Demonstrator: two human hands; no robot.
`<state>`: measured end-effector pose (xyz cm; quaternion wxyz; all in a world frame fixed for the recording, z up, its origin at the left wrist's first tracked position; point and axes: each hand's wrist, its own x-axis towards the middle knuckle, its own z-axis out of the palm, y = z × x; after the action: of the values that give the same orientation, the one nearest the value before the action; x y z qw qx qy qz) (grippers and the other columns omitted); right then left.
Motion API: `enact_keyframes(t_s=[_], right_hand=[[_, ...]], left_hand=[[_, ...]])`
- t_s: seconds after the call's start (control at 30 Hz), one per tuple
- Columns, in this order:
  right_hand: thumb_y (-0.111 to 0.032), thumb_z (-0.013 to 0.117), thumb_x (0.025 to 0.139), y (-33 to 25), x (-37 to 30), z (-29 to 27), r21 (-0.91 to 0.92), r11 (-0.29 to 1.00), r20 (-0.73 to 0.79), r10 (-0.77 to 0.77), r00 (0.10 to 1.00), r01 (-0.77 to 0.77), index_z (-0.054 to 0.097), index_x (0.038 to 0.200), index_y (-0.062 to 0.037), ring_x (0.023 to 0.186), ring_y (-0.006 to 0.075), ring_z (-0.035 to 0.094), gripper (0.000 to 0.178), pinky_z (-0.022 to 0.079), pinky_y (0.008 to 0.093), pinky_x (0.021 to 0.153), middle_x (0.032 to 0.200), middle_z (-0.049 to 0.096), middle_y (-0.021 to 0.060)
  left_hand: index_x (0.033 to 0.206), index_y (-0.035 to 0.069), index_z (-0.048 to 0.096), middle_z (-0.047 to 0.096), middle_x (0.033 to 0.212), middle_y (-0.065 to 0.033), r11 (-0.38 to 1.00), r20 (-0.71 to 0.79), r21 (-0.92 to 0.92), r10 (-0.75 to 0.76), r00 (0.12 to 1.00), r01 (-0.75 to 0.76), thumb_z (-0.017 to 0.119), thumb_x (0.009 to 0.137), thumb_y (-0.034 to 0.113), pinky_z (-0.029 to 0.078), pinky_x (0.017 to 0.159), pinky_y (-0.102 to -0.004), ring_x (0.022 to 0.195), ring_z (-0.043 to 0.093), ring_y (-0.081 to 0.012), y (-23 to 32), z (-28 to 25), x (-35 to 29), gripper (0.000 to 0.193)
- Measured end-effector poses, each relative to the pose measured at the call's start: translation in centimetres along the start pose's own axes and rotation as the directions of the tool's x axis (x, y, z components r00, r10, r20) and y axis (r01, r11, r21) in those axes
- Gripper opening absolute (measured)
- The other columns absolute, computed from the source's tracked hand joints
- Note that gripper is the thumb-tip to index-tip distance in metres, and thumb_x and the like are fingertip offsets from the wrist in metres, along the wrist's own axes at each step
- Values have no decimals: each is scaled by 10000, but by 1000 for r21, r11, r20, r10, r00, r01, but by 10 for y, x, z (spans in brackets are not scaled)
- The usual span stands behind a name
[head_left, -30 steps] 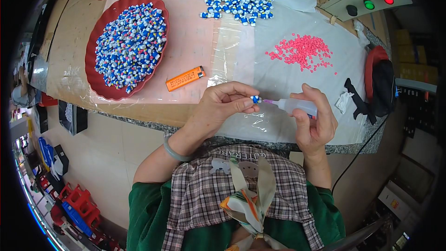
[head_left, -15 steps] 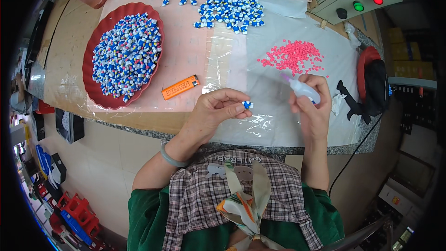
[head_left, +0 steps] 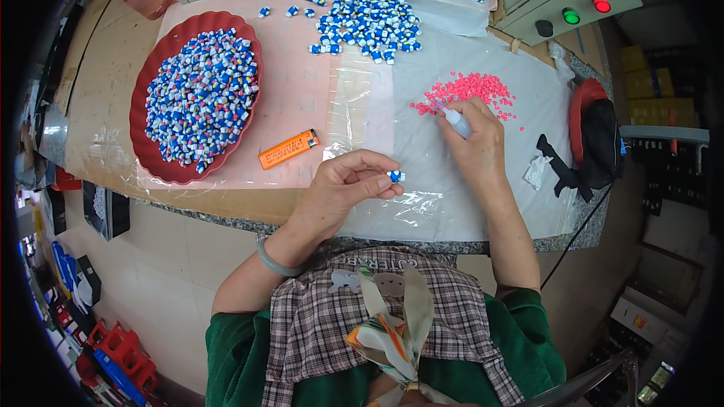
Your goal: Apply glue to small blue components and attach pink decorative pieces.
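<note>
Between the thumb and fingers of my left hand is a small blue-and-white piece, held just above the plastic-covered table. My right hand grips a small white squeeze bottle with a purplish tip, which points up and left at the near edge of a pile of tiny pink pieces. Whether the tip touches one of them I cannot tell. A red scalloped tray at the left holds a heap of blue-and-white pieces, some showing pink and yellow spots.
More blue-and-white pieces lie heaped at the back middle. An orange lighter rests left of my left hand. A metal box with lit buttons stands back right, and a black cloth item lies on the right near a red dish.
My right hand has moved left and away from me with the squeeze bottle, bringing its tip to the pink pile. My left hand keeps hold of the small piece. The view has shifted slightly.
</note>
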<state>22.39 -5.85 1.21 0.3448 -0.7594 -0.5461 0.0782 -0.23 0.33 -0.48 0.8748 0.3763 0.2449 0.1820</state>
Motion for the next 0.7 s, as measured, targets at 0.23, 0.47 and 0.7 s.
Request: enact_keyframes(t_s=[0.23,0.47,0.7], right_hand=[[-21,710,725,-3,7,5,-122,991,53,-48,997,54,681,904,-26,747,271,625,181,495,360,678,841,611,106],[9,680,733,-3,13,1,-184,979,105,-65,992,83,651,889,-16,771,237,638,161,495,352,652,844,617,93],[14,640,841,-18,-10,-10,652,632,410,170,896,-419,591,856,-3,670,125,613,54,485,250,577,854,623,74]], left_hand=[[1104,-28,613,662,996,-98,1000,26,-7,12,1000,-12,602,909,15,549,817,-267,916,672,-179,0,0,0,200],[1132,-29,608,660,1012,-100,1000,23,-11,14,1000,-14,599,906,5,548,824,-265,920,672,-179,0,1,-1,229],[1132,-33,626,674,1000,-100,999,-17,44,15,1000,-14,602,912,24,539,822,-255,908,671,-157,1,2,0,229]])
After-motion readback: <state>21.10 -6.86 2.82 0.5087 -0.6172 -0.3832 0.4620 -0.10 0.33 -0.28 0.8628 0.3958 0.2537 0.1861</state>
